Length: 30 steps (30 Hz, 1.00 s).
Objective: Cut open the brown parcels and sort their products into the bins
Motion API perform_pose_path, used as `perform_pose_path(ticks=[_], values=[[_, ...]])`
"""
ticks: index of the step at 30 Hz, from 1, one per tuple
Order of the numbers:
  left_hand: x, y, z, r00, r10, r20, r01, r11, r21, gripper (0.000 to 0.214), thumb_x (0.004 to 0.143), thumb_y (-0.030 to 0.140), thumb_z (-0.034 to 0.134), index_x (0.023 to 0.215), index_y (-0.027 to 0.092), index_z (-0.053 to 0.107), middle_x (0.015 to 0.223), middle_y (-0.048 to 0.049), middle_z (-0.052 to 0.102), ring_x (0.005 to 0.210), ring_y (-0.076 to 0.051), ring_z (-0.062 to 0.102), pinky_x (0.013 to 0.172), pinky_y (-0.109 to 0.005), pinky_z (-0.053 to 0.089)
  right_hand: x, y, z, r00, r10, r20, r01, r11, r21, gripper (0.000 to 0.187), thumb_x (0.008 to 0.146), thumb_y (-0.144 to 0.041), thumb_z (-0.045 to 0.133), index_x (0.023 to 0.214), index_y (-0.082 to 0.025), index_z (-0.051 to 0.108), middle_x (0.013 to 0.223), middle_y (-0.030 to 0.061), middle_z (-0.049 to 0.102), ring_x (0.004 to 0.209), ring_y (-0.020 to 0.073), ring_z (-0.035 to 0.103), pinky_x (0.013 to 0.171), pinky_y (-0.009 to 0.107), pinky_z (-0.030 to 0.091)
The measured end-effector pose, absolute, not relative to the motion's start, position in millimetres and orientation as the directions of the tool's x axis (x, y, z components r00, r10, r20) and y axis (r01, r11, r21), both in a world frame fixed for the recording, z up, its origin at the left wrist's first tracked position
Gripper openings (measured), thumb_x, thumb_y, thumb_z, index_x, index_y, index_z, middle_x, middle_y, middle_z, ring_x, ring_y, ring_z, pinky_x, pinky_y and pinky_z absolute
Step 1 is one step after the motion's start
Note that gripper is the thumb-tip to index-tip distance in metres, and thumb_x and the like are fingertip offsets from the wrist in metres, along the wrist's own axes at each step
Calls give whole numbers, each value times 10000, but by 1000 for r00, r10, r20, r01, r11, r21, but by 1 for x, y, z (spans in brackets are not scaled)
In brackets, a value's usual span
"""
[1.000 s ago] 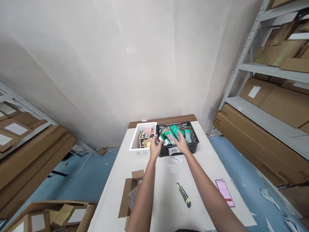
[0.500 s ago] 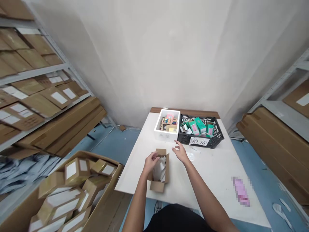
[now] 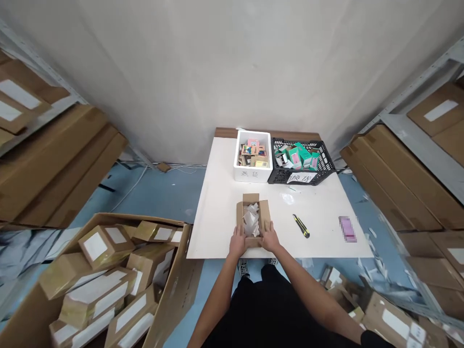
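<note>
2 bare arms (image 3: 213,304) reach forward past black clothing (image 3: 250,314), with 2 patterned shoes (image 3: 243,267) peeping out below the edge of the table (image 3: 213,217). Down at the near left, a big box (image 3: 177,285) stands loaded with taped parcels (image 3: 106,241) wearing white labels; at the near right, more cardboard boxes (image 3: 389,319) crowd the floor.

And it's hands on at the front of the table! The left hand (image 3: 237,242) has the near left corner of the small carton (image 3: 265,212), the right hand (image 3: 270,239) the near right; each grip is closed on cardboard, the carton squarely between them. It sits close to the front edge, flaps spread wide, crumpled pale wrapping (image 3: 251,220) inside and hiding the bottom.

Off to the right, a yellow-and-black cutter (image 3: 300,225) lies slanted, and farther right comes a pink rectangular item (image 3: 348,228), blurred out. Beyond the carton, a scrap of clear plastic (image 3: 287,198) lies flat.

Up at the back, 2 containers side by side: the white bin (image 3: 253,175), holding small colourful boxes (image 3: 253,150), and the black crate (image 3: 277,177), full of green and pink boxes (image 3: 304,155), a handwritten label (image 3: 301,178) on its front. Behind them, a brown strip (image 3: 224,132), then the grey wall (image 3: 232,63).
</note>
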<state>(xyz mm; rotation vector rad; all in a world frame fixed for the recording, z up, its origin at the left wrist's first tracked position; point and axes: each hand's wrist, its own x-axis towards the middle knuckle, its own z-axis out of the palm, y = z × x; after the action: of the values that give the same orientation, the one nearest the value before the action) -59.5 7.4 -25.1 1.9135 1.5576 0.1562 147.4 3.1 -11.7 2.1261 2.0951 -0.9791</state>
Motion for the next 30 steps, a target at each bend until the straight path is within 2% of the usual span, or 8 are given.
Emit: perform_pose_path(ticks=[2,3,6,10,17,23,26,30], values=[[-52,6,-34,286,905,-313,833,-73,549,219,827,183,772,1045,189,761,1726,-124,332,1586,-379,320,1191,-496,444,151,-12,-26,-65,896,-440,907,-131,-401,487,799,-174,799,1277,-250,739,1777,94,183,1604,448,214,1201,611,369],[-49,7,-38,279,914,-293,827,-74,557,157,861,167,726,1012,184,763,1724,-121,340,1580,-373,339,1197,-496,440,152,-16,-32,-48,912,-407,901,-136,-412,391,830,-165,771,1213,-247,762,1780,75,177,1598,426,252,1201,594,382],[-44,12,-40,260,948,-182,792,-101,603,142,900,158,670,993,188,773,1703,-122,386,1570,-382,359,1212,-537,426,154,-17,-40,32,976,-215,869,-134,-477,198,897,-153,700,1060,-210,797,1745,91,290,1572,362,345,1227,537,392],[-35,31,-27,281,960,-9,703,-200,683,105,906,202,681,939,198,780,1689,-116,410,1570,-388,358,1200,-565,452,168,-10,-26,99,995,18,827,-72,-557,178,922,-173,688,1053,-210,802,1686,110,410,1571,346,353,1237,557,388],[34,54,29,372,873,315,527,-478,703,116,899,181,684,935,233,781,1669,-66,448,1562,-357,380,1203,-584,461,223,-25,34,276,913,301,844,-80,-531,181,952,-163,662,1065,-206,796,1686,125,402,1601,349,287,1233,590,393],[153,37,87,589,641,492,311,-742,594,78,924,249,699,920,211,768,1629,-141,489,1519,-365,447,1207,-574,459,307,-102,94,536,719,442,823,-329,-462,139,946,-212,714,1060,-230,790,1668,108,435,1611,343,249,1214,586,411],[236,-7,110,733,468,494,145,-816,559,108,941,251,680,982,225,776,1639,-120,480,1530,-345,434,1235,-557,432,361,-179,117,677,589,442,734,-492,-468,137,952,-245,722,1073,-243,787,1665,94,440,1607,337,255,1204,578,413],[346,-106,124,855,254,453,-37,-840,541,168,935,233,673,1056,249,789,1686,-70,419,1565,-341,374,1281,-572,367,427,-305,123,826,388,409,559,-656,-506,166,958,-257,721,1111,-270,784,1672,68,431,1597,332,271,1220,575,385]])
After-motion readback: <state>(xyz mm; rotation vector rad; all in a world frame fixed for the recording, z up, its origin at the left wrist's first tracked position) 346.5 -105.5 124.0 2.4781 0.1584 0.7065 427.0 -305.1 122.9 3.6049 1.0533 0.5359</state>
